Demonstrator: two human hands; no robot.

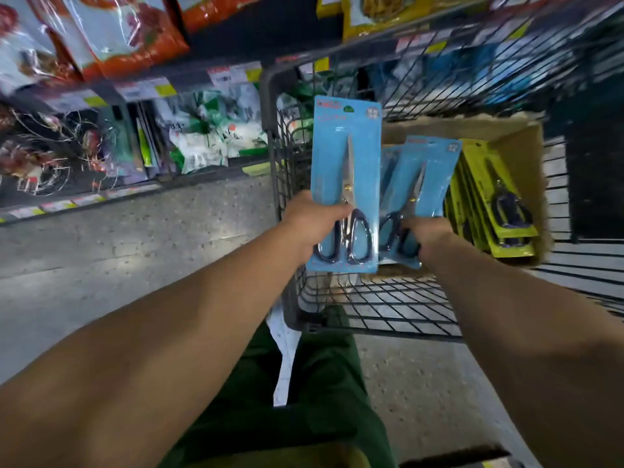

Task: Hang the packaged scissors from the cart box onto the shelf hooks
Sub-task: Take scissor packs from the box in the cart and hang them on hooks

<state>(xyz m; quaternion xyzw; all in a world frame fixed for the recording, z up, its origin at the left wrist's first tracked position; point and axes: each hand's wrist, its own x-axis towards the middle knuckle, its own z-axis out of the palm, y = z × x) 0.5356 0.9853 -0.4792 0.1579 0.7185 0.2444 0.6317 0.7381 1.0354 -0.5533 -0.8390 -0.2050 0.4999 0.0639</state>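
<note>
My left hand (312, 221) grips a blue-carded pack of scissors (347, 146) by its lower part and holds it upright above the cart's near left corner. My right hand (427, 238) is closed on a second blue pack of scissors (429, 173) that leans inside the cardboard box (526, 143) in the cart. More blue packs stand behind it. A stack of yellow-green packs (489, 204) fills the box's right side. No shelf hooks are clearly visible.
The wire shopping cart (270, 130) stands right in front of me. Store shelves (141, 86) with bagged goods and price tags run along the left. Grey speckled floor (135, 248) lies between shelf and cart. My green trousers show below.
</note>
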